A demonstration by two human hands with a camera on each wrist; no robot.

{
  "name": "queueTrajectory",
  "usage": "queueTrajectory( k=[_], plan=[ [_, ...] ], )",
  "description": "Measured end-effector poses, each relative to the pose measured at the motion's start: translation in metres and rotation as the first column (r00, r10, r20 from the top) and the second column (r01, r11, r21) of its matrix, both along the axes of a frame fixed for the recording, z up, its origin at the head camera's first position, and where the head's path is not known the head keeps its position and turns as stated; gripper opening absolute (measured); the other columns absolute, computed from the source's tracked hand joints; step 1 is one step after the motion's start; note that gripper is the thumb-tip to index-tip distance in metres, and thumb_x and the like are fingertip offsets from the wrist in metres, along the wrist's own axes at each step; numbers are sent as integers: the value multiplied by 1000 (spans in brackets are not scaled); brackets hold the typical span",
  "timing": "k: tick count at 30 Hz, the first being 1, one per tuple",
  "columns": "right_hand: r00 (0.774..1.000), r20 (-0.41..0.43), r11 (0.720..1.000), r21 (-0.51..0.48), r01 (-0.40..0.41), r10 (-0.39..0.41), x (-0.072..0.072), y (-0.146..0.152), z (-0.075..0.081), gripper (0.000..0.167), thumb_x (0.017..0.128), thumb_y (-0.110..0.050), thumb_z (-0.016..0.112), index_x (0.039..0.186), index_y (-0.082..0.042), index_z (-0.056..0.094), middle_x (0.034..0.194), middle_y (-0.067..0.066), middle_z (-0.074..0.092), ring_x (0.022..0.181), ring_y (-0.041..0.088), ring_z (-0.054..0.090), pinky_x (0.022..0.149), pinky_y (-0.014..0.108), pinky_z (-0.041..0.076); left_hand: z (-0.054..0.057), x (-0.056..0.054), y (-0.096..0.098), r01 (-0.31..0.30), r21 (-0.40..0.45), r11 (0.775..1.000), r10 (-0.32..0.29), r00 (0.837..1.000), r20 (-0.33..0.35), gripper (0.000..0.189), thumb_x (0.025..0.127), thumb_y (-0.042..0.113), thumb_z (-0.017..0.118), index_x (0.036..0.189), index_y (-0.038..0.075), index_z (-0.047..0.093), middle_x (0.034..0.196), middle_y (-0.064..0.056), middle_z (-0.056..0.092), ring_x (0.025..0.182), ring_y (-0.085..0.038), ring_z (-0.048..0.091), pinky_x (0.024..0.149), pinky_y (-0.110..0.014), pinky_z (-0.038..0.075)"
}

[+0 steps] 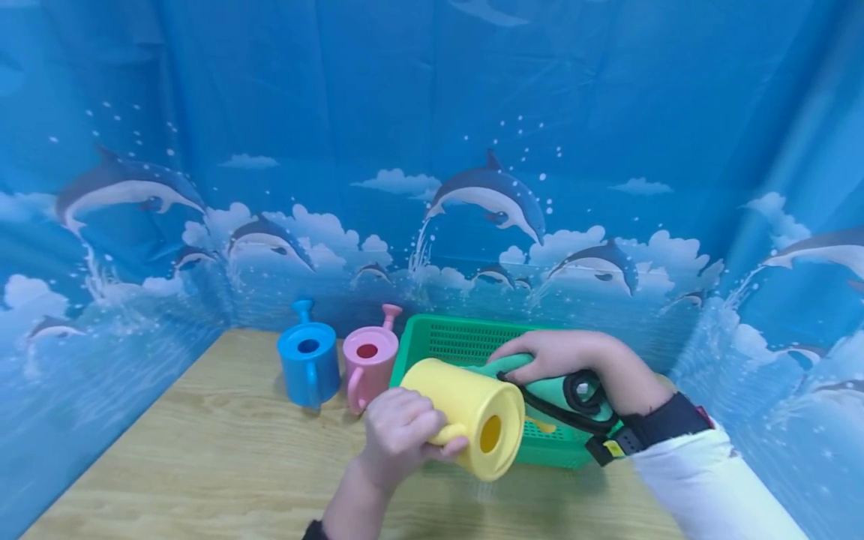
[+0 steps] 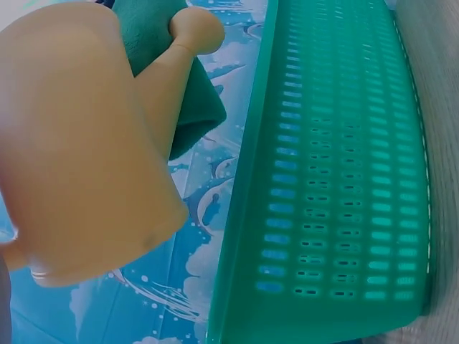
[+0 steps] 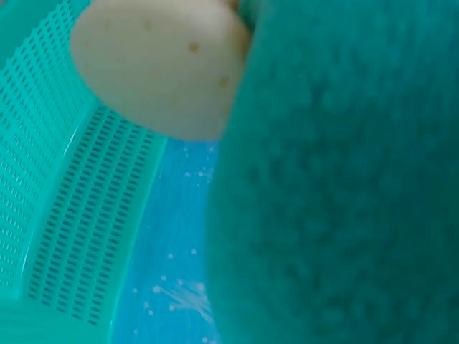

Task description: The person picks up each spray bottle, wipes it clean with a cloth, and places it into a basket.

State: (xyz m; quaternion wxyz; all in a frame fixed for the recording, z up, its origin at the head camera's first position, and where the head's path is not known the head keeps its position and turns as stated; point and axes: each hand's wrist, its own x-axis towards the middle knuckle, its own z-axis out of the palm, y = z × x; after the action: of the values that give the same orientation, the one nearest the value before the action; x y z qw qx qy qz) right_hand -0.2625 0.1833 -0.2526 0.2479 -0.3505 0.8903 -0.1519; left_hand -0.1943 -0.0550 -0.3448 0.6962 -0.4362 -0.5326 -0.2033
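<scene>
My left hand (image 1: 403,431) grips the handle of a yellow watering can (image 1: 459,409), which is tipped over so its round top hole faces toward me and to the right. A green cloth with black edging (image 1: 550,390) is bunched in my right hand (image 1: 553,354), above the green basket (image 1: 432,328). In the left wrist view, the can's spout (image 2: 161,89) lies against the cloth (image 2: 147,36), outside the basket wall (image 2: 240,186). The right wrist view shows the pale, small-holed spout head (image 3: 161,68) right beside the cloth (image 3: 337,172).
Left of the basket, a blue watering can (image 1: 320,375) and a pink watering can (image 1: 378,349) stand upright on the wooden table (image 1: 223,450). Dolphin-printed blue sheeting (image 1: 378,90) hangs behind and at both sides. A yellow piece (image 1: 540,425) shows just past the tipped can.
</scene>
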Motion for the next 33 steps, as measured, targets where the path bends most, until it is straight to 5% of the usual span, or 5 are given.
queueTrajectory(
  k=[13, 24, 33],
  plan=[
    [998, -55, 999, -36, -39, 37, -2, -3, -15, 38, 98, -29, 51, 135, -18, 56, 136, 3, 56, 127, 28, 50, 100, 47, 45, -1, 0, 4, -1, -27, 1000, 0, 999, -41, 45, 96, 36, 55, 58, 15, 46, 50, 10, 41, 43, -2, 37, 47, -11, 34],
    [1000, 2, 985, -171, -19, 20, -14, -16, -27, 43, 101, -30, 46, 140, -12, 49, 144, 13, 48, 135, 35, 42, 106, 52, 39, 3, 4, 7, -19, -60, 998, 12, 993, -113, 44, 96, 36, 54, 58, 17, 47, 49, 10, 43, 43, -1, 39, 49, -10, 34],
    [1000, 3, 944, -330, 21, -21, -16, -26, -32, 43, 100, -33, 50, 140, -15, 49, 144, 11, 47, 136, 34, 41, 106, 52, 39, 2, 5, 9, 0, -76, 997, -5, 998, -65, 43, 96, 37, 54, 58, 17, 48, 50, 11, 44, 43, -1, 39, 49, -10, 34]
  ],
)
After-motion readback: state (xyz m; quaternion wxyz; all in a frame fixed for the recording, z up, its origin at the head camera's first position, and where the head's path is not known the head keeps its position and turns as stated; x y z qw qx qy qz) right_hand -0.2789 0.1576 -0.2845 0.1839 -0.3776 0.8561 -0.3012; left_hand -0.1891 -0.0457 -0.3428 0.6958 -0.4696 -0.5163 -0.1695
